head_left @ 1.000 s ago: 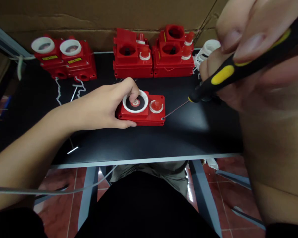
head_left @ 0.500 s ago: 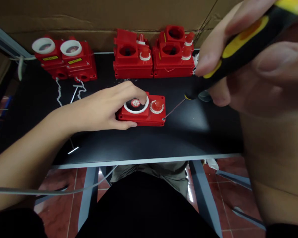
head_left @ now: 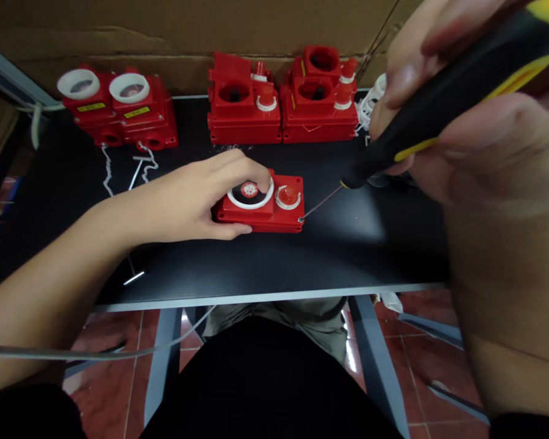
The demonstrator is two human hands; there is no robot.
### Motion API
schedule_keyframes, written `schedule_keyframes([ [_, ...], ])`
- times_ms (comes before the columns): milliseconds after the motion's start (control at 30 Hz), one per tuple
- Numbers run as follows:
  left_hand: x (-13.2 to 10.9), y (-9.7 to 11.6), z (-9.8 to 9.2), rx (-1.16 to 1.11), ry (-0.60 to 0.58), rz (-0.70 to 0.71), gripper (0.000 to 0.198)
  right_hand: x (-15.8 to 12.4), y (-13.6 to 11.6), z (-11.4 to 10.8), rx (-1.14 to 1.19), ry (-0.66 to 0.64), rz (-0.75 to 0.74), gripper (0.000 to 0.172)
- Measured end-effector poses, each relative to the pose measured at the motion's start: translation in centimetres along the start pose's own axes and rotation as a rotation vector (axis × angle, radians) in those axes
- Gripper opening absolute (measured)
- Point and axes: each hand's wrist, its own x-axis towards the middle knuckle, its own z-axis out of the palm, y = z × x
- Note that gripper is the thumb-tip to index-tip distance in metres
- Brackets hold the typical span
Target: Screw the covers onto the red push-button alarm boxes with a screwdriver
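Observation:
On the black tabletop lies a red alarm box (head_left: 286, 214) with a white-ringed round dial and a small red knob in a white collar. My left hand (head_left: 205, 198) is closed around its left end, thumb along the near side and fingers over the dial. My right hand (head_left: 476, 131) grips a black and yellow screwdriver (head_left: 421, 116) by its handle, large and close to the camera. The thin shaft slants down to the left. Its tip meets a screw at the box's near right corner.
Behind stand more red boxes (head_left: 244, 125), and at the left two with white rings (head_left: 141, 122) and white cords. A metal T-handle tool (head_left: 137, 174) lies partly under my left forearm. White plastic rings (head_left: 370, 103) sit at the back right. The table's near edge (head_left: 256, 298) runs in front of me.
My right hand has turned the screwdriver handle, with the fingers shifted and the yellow stripe rolled round. The tip stays at the same corner. My left hand and the box hold still.

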Motion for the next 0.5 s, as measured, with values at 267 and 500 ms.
schedule_keyframes([
  [267, -0.1, -0.4, 0.2, 0.03, 0.006, 0.041, 0.043, 1.2, -1.7, -0.8, 0.181, -0.255, 0.095, 0.04],
  [500, -0.1, -0.4, 0.2, 0.039, 0.001, 0.031, 0.045, -1.5, 0.0, -1.7, -0.071, -0.463, 0.399, 0.088],
])
